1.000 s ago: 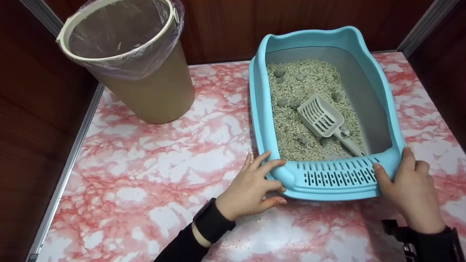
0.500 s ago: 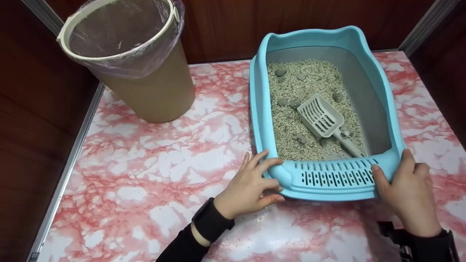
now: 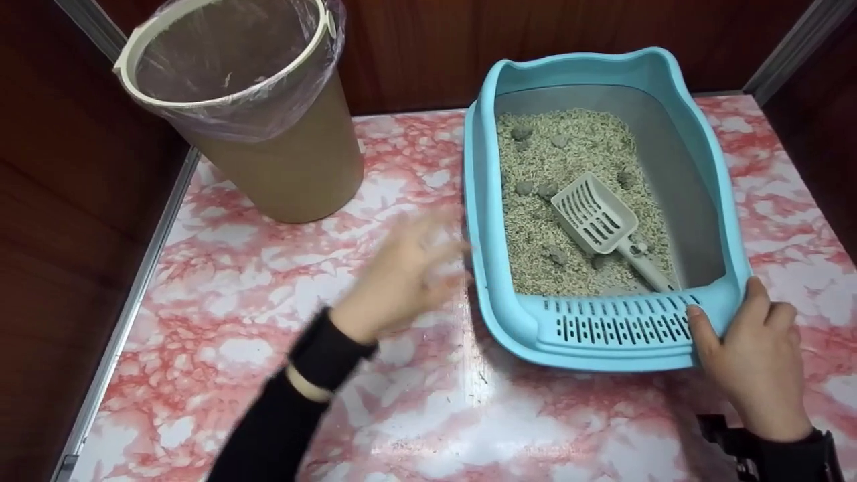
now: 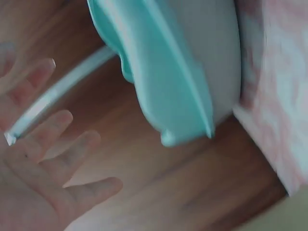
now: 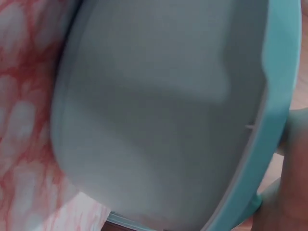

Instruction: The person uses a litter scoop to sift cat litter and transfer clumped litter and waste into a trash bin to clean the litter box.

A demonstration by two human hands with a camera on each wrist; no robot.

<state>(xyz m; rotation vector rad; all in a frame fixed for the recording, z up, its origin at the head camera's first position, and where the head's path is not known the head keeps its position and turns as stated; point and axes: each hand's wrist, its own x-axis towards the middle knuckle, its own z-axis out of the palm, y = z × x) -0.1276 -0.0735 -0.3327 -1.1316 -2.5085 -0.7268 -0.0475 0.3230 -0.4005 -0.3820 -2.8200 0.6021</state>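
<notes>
A light blue litter box (image 3: 609, 351) with a grey base stands on the table, holding pale litter (image 3: 535, 234) with several darker clumps. On the litter lies a beige slotted scoop (image 3: 594, 214), its handle pointing to the near right corner. My right hand (image 3: 760, 361) grips the box's near right rim, thumb on top and fingers round the outside; the right wrist view shows the box's grey side close up. My left hand (image 3: 402, 271), blurred, is just left of the box, holding nothing. Its spread fingers (image 4: 98, 190) appear in the left wrist view, apart from the blue rim.
A tan waste bin (image 3: 294, 167) with a clear plastic liner (image 3: 251, 120) stands at the back left. Dark wooden panels (image 3: 415, 53) rise behind and at both sides. The tabletop (image 3: 268, 288) has a red and white marbled pattern.
My left hand has left the box's near left corner and moved up and left toward the bin. My right hand keeps its grip on the rim. The box and scoop look unmoved on the table.
</notes>
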